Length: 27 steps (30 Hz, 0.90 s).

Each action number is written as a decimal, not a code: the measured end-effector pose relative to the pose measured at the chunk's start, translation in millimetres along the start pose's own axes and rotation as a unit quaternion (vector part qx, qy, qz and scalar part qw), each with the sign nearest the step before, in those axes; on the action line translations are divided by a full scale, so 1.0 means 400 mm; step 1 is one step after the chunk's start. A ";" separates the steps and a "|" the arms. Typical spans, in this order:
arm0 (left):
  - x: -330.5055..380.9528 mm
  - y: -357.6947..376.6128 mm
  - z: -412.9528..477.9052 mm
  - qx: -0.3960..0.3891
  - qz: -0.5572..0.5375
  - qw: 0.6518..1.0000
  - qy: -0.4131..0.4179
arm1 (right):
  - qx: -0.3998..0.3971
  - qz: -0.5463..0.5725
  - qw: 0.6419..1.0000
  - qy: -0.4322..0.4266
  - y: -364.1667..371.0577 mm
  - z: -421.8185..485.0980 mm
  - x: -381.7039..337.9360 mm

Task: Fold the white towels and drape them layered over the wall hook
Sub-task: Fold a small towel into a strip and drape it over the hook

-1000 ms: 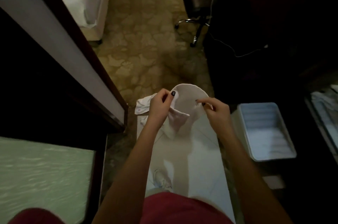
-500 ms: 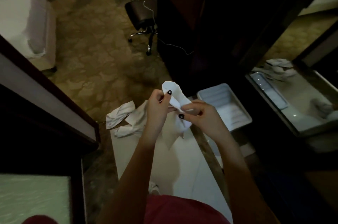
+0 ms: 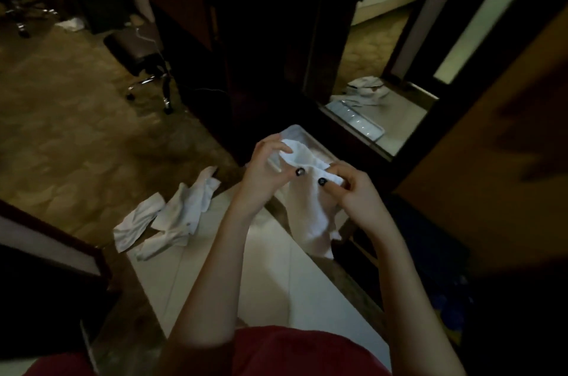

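Mid-fold. Pinching white towel [image 3: 310, 209] at top edge with left hand [image 3: 264, 169] and right hand [image 3: 353, 191], thumbs pressed on cloth; hangs in air above floor [image 3: 270, 289]. Next, likely: match corners. Wall hook not in view; spare towels [image 3: 172, 219] crumpled left.

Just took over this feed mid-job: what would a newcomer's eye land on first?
At centre, the left hand and right hand pinch a small white towel, its lower part hanging loose. Lower left of them, more crumpled white towels lie on the floor. A white tray sits just behind the hands.
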<state>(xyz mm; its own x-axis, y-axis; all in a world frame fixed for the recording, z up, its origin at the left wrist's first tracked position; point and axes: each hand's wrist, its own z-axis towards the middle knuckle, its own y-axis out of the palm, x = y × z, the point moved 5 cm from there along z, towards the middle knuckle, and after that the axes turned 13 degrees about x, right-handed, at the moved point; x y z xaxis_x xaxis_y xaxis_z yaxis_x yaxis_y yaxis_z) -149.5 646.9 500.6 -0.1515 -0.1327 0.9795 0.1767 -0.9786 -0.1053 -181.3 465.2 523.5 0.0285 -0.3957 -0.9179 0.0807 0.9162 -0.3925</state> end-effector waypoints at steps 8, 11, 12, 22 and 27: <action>0.050 0.241 -0.108 -0.232 0.090 0.969 -0.010 | 0.155 0.059 0.984 0.064 -0.259 -0.194 0.030; 0.075 0.292 -0.160 -0.277 0.094 0.956 0.008 | 0.244 0.067 0.963 0.095 -0.338 -0.281 0.059; 0.086 0.307 -0.176 -0.288 0.081 0.954 0.020 | 0.274 0.073 0.953 0.102 -0.357 -0.313 0.064; 0.201 0.395 -0.356 -0.316 -0.034 0.947 0.040 | 0.524 0.043 0.843 0.113 -0.422 -0.605 0.079; 0.226 0.437 -0.439 -0.320 -0.054 0.945 0.037 | 0.602 0.007 0.793 0.096 -0.447 -0.702 0.067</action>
<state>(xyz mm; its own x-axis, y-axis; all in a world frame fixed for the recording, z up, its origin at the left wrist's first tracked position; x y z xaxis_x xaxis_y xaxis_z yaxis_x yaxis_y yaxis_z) -303.2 436.4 540.6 -0.2059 -0.0144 0.9785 -0.4650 -0.8784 -0.1108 -474.6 308.3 552.8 -0.1054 -0.2630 -0.9590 0.9773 0.1507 -0.1487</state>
